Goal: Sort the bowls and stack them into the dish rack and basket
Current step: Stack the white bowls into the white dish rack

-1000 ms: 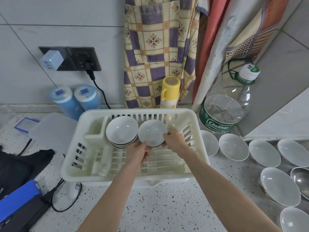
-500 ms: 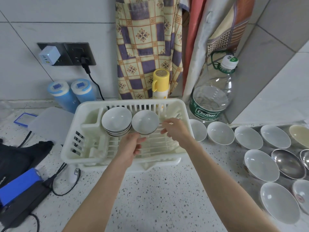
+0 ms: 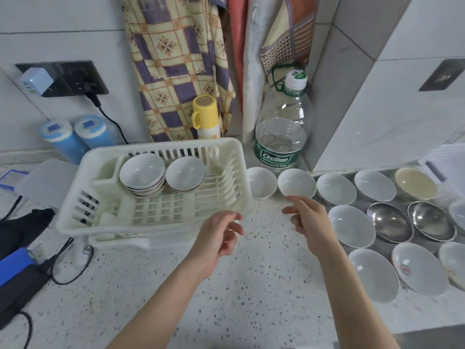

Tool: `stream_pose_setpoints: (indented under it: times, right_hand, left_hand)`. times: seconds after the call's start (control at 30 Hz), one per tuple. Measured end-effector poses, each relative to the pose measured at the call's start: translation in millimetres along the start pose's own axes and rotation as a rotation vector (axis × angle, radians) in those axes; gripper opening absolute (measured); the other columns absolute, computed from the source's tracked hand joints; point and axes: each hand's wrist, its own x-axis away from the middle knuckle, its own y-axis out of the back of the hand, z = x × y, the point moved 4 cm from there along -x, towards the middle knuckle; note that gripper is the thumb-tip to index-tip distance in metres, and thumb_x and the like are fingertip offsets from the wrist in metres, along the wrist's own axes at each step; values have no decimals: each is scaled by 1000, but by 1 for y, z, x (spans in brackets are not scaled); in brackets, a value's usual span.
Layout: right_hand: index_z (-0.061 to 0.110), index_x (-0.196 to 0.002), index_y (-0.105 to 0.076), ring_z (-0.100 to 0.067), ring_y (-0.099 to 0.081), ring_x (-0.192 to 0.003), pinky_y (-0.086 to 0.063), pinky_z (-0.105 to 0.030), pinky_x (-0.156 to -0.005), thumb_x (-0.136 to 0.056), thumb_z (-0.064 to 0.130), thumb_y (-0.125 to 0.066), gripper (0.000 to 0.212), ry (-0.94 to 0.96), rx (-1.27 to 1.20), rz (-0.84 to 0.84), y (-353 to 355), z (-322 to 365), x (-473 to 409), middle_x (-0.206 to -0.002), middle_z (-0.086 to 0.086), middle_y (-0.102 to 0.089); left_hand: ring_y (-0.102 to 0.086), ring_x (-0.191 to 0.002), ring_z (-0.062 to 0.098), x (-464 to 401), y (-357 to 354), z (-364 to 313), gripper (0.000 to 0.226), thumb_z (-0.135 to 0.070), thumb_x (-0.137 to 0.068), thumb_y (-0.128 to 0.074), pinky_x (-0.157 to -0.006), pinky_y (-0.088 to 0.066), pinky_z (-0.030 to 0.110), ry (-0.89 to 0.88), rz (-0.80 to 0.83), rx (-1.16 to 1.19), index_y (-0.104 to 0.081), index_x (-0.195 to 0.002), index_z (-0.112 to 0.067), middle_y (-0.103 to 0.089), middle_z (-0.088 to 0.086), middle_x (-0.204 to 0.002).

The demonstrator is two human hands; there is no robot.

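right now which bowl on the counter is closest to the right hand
The small white bowl, second from the dish rack in the back row; the right hand hovers just below its rim.

You face pale grey wall tiles [image 3: 75, 26] | a black socket panel [image 3: 75, 76] on your left holds a white charger [image 3: 35, 81] | patterned cloths [image 3: 176, 59] hang in the corner | your speckled terrazzo counter [image 3: 226, 298] lies in soft, even light | a dark plate [image 3: 441, 74] sits on the right wall.

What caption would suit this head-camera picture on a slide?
Two empty hands, left and right, hover between a dish rack holding bowls and more bowls waiting alongside.
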Motion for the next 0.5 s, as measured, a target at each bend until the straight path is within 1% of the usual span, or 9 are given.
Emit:
stream_pose_setpoints:
  times: [0.07, 0.1, 0.17, 0.23, 0.33, 0.4, 0.43, 0.5]
  right_hand:
    - [11, -98, -69, -7, -41, -42, -28, -16, -37, -93, 16, -58, 13, -52, -29, -4, 18, -13, -6, -66, -2, -70]
    - [10, -99, -69, -7, -41, -42, -28, -16, -37, -94, 16, -58, 14, -78, -34, -5, 26, -19, -9, -66, -2, -70]
    - [9, -101, -68, -8, -41, -43, -28, -16, -37, -94, 16, -57, 15, -131, -38, -9, 41, -32, -16, -68, -3, -70]
    - [9, -103, -67, -9, -42, -43, -28, -17, -36, -94, 16, -57, 15, -182, -44, -15, 53, -42, -23, -70, -4, -70]
    - [8, -107, -63, -11, -42, -48, -27, -17, -35, -94, 14, -55, 16, -239, -32, -29, 66, -53, -34, -84, -6, -71]
    - [9, -109, -61, -11, -42, -50, -27, -17, -35, -94, 11, -53, 17, -258, -34, -26, 70, -56, -41, -91, -6, -71]
    - [10, -106, -61, -10, -42, -49, -27, -17, -35, -94, 10, -52, 15, -268, -43, -19, 70, -56, -45, -93, -6, -70]
    - [12, -95, -62, -10, -43, -49, -26, -17, -35, -93, 9, -51, 11, -289, -49, 0, 68, -56, -52, -94, -6, -68]
  left_hand:
    - [-40, -40, 9, -4, -32, 17, 20, -26, -91, -54, -37, -25, 18, 67, 74, -75, -66, -88, -11, -66, 4, -70]
    - [-40, -40, 10, -7, -45, 26, 20, -25, -93, -53, -37, -25, 18, 108, 89, -117, -67, -87, -11, -67, 4, -70]
    - [-41, -42, 10, -17, -64, 43, 22, -23, -97, -51, -38, -26, 18, 186, 79, -214, -67, -90, -9, -69, 2, -70]
    - [-42, -44, 9, -29, -75, 58, 22, -22, -97, -51, -40, -27, 18, 258, 21, -279, -67, -98, -7, -70, 2, -74]
    - [-42, -46, 9, -48, -86, 70, 21, -23, -98, -52, -40, -24, 19, 333, -96, -237, -63, -108, -10, -70, 7, -85]
    - [-41, -49, 10, -63, -90, 73, 15, -24, -98, -52, -39, -22, 20, 360, -176, -192, -60, -107, -15, -70, 7, -88]
    - [-39, -50, 11, -71, -90, 74, 11, -23, -98, -51, -39, -21, 20, 371, -211, -165, -58, -104, -17, -70, 7, -89]
    - [-38, -51, 11, -87, -92, 75, 7, -24, -100, -49, -36, -21, 18, 392, -273, -108, -54, -100, -19, -70, 7, -90]
